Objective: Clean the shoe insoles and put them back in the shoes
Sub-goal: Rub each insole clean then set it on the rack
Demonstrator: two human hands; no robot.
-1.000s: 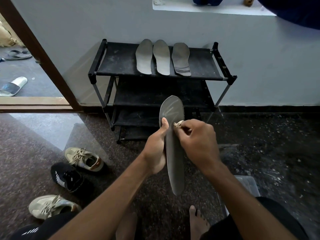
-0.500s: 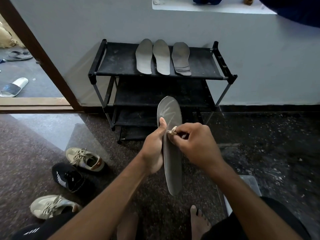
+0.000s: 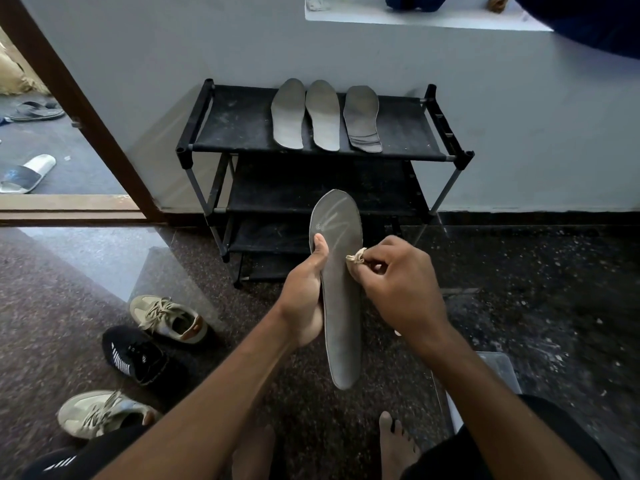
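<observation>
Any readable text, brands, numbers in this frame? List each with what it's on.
No legible text anywhere.
Black sneaker: white stripes, small tongue mark, too small to read.
Slide sandal: bluish strap mark, blurred.
Held insole: faint pale streaks, no letters.

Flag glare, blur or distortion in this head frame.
Head view: doorway daylight leaves a glare patch on the polished floor; wide-angle lens tilts the door frame and splays the shoe rack; insole, cloth, left hand and right hand are sharp; bottom-left shoe slightly soft.
</observation>
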